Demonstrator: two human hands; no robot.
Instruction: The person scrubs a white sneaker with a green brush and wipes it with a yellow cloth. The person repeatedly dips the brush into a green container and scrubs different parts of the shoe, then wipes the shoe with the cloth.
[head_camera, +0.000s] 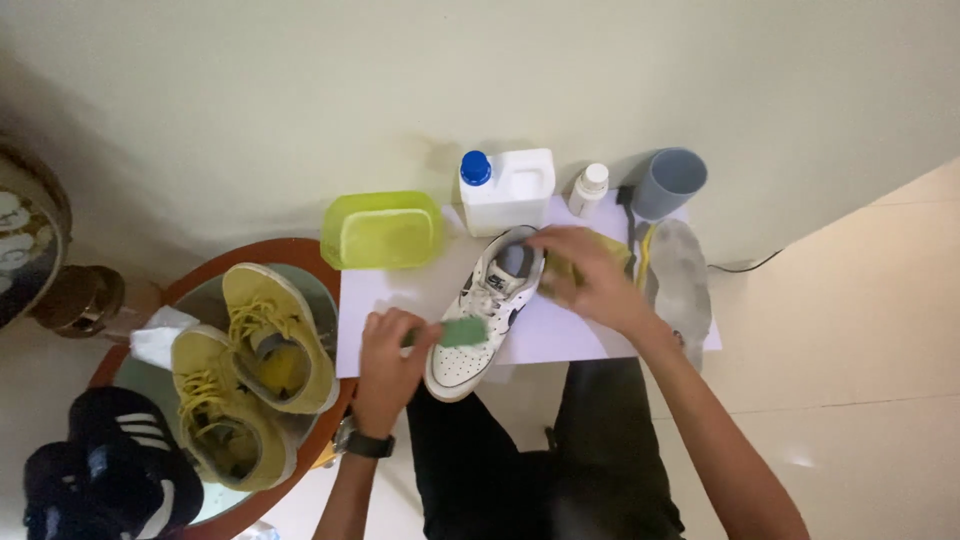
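White sneaker (487, 315) w/ black trim; left hand (388, 352) grips green brush (462, 332), right hand (590, 275) clasps heel.

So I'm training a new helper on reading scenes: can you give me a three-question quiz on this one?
1. True or false: the left hand holds a green brush against the white sneaker.
2. What colour is the pair of shoes on the round table?
3. The jug's cap is: A red, B blue, C white?

Key: 1 true; 2 yellow; 3 B. The right hand steadies the sneaker.
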